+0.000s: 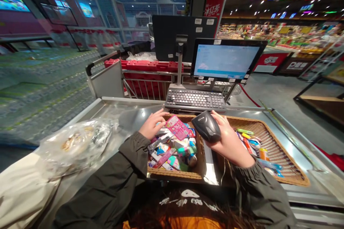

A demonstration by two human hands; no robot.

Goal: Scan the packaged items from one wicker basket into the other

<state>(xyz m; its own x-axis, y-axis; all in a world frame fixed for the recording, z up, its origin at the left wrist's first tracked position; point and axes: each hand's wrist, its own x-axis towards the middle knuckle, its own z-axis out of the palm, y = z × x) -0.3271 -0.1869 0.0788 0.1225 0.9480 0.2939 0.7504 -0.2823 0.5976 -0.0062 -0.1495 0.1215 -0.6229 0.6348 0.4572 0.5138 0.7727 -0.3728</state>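
My right hand (228,139) is wrapped round a black handheld barcode scanner (206,126), whose head points left above the gap between two wicker baskets. My left hand (153,124) pinches the left edge of a flat pink printed packet (177,127) between thumb and fingers. The packet is tilted over the left wicker basket (174,174), which is filled with small colourful packaged goods (166,150). In the right wicker basket (285,157) lie more small items, among them an orange-capped one (264,154) and a green one (245,132).
A keyboard (195,99) and a lit screen (227,61) stand behind the baskets, with a second monitor (184,35) facing away. Clear plastic bags (77,146) lie on the metal counter (129,114) at left. Beyond are a shopping cart (147,84) and stacked bottles (53,78).
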